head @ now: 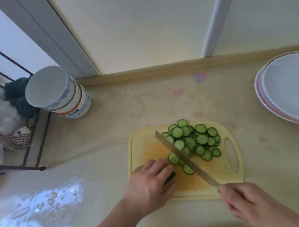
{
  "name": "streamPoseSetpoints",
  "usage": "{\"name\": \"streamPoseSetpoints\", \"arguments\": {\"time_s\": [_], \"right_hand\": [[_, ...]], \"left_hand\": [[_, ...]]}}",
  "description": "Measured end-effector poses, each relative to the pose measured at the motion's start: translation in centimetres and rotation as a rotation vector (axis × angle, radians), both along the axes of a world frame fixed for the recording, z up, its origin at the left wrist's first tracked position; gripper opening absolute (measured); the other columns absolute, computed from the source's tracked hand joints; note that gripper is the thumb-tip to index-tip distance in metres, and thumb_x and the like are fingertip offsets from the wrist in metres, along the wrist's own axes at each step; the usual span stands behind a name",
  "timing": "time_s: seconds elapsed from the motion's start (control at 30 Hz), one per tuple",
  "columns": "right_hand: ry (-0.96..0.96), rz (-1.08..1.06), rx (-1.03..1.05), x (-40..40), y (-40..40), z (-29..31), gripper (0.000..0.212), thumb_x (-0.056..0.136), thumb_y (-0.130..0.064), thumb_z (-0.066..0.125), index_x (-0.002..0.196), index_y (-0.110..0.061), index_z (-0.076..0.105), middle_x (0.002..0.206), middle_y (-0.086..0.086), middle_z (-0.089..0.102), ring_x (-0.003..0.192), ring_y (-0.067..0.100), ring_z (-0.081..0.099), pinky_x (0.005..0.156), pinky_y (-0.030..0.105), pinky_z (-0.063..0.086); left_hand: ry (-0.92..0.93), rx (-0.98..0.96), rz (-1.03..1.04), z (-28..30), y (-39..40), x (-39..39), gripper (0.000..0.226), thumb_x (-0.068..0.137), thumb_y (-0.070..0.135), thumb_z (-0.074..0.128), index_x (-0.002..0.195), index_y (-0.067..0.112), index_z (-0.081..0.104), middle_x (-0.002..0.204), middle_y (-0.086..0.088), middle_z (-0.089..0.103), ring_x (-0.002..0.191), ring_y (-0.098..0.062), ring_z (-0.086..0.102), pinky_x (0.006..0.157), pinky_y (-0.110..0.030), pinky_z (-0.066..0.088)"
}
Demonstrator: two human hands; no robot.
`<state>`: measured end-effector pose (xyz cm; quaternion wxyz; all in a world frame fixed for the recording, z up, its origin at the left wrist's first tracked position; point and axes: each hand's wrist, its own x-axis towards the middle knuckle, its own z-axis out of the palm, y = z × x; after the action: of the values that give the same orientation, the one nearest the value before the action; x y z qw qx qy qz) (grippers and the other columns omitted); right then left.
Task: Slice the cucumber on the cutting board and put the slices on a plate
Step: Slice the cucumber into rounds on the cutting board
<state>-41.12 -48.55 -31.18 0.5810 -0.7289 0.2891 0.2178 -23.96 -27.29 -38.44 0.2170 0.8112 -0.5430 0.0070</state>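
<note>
A pale yellow cutting board [220,172] lies on the counter with a pile of green cucumber slices [194,140] on its far half. My left hand [151,184] covers and holds the short dark end of the cucumber [171,177] at the board's left side; most of that piece is hidden under my fingers. My right hand [248,203] grips the handle of a long knife [183,158], whose blade runs diagonally across the board, just right of the cucumber end and over the nearest slices. A stack of white plates [291,87] sits at the right edge.
A stack of upturned bowls [59,93] stands at the back left beside a dark wire rack [20,161] holding cloths. The wall and a window frame [74,47] rise behind the counter. The counter's front edge runs just below my arms.
</note>
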Motion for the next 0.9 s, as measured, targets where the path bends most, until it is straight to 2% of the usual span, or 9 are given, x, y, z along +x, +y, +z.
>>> {"name": "streamPoseSetpoints", "arguments": {"time_s": [0.1, 0.2, 0.27, 0.43, 0.5, 0.67, 0.8, 0.9], "right_hand": [[0.004, 0.102, 0.02, 2.3, 1.8, -0.3, 0.059, 0.076, -0.073, 0.041, 0.068, -0.015, 0.047, 0.046, -0.009, 0.038, 0.044, 0.005, 0.035, 0.047, 0.017, 0.03], [0.077, 0.076, 0.111, 3.4, 2.3, -0.8, 0.054, 0.083, -0.066, 0.041, 0.071, -0.013, 0.045, 0.05, -0.007, 0.031, 0.044, 0.011, 0.026, 0.041, 0.02, 0.026], [0.136, 0.074, 0.144, 3.7, 2.1, -1.1, 0.052, 0.088, -0.063, 0.04, 0.073, -0.013, 0.044, 0.053, -0.003, 0.027, 0.044, 0.013, 0.021, 0.039, 0.022, 0.022], [0.185, 0.017, 0.112, 3.8, 1.2, -0.9, 0.053, 0.085, -0.069, 0.04, 0.07, -0.018, 0.045, 0.06, 0.004, 0.028, 0.046, 0.016, 0.022, 0.045, 0.028, 0.015], [0.188, -0.002, 0.109, 3.9, 1.2, -0.7, 0.053, 0.085, -0.068, 0.04, 0.07, -0.017, 0.044, 0.058, 0.002, 0.027, 0.045, 0.016, 0.021, 0.045, 0.028, 0.015], [0.091, 0.084, 0.09, 3.6, 2.8, 0.1, 0.055, 0.082, -0.068, 0.04, 0.072, -0.014, 0.044, 0.051, -0.008, 0.03, 0.043, 0.011, 0.024, 0.042, 0.022, 0.024], [0.063, 0.09, -0.004, 3.1, 3.4, 0.9, 0.056, 0.081, -0.068, 0.036, 0.069, -0.014, 0.047, 0.045, -0.008, 0.037, 0.04, 0.004, 0.032, 0.043, 0.014, 0.027], [0.038, 0.11, -0.053, 3.0, 3.7, 1.2, 0.056, 0.08, -0.068, 0.036, 0.066, -0.015, 0.048, 0.045, -0.008, 0.041, 0.042, 0.002, 0.035, 0.046, 0.013, 0.029]], "left_hand": [[-0.024, -0.056, -0.008, -1.3, 0.6, -0.6, 0.021, 0.101, 0.025, 0.059, 0.114, 0.013, 0.071, 0.118, 0.0, 0.067, 0.089, -0.023, 0.065, 0.06, -0.034, 0.057], [-0.025, -0.107, 0.033, -1.7, 1.3, -0.5, 0.022, 0.101, 0.023, 0.062, 0.117, 0.011, 0.072, 0.119, -0.001, 0.067, 0.093, -0.023, 0.067, 0.067, -0.032, 0.059], [-0.031, -0.117, 0.054, -1.6, 1.6, -0.4, 0.022, 0.101, 0.023, 0.063, 0.115, 0.01, 0.073, 0.117, -0.002, 0.068, 0.094, -0.022, 0.068, 0.067, -0.032, 0.059], [-0.134, -0.09, 0.029, -1.6, 1.5, -0.3, 0.011, 0.093, 0.015, 0.073, 0.104, 0.013, 0.074, 0.112, -0.001, 0.068, 0.093, -0.025, 0.064, 0.063, -0.033, 0.053], [-0.121, -0.105, 0.011, -1.7, 1.6, -0.3, 0.012, 0.095, 0.017, 0.07, 0.104, 0.012, 0.074, 0.111, -0.002, 0.068, 0.093, -0.026, 0.064, 0.064, -0.034, 0.054], [-0.1, -0.129, -0.018, -2.2, 1.8, 0.3, 0.018, 0.1, 0.017, 0.063, 0.107, 0.007, 0.075, 0.113, -0.004, 0.07, 0.095, -0.026, 0.065, 0.069, -0.033, 0.057], [-0.1, -0.125, -0.041, -2.4, 1.8, 0.4, 0.018, 0.1, 0.017, 0.063, 0.11, 0.007, 0.075, 0.115, -0.004, 0.069, 0.096, -0.027, 0.066, 0.07, -0.034, 0.057], [-0.099, -0.129, -0.036, -2.3, 1.8, 0.4, 0.019, 0.101, 0.017, 0.062, 0.11, 0.007, 0.075, 0.115, -0.004, 0.07, 0.095, -0.026, 0.066, 0.071, -0.033, 0.057]]}}
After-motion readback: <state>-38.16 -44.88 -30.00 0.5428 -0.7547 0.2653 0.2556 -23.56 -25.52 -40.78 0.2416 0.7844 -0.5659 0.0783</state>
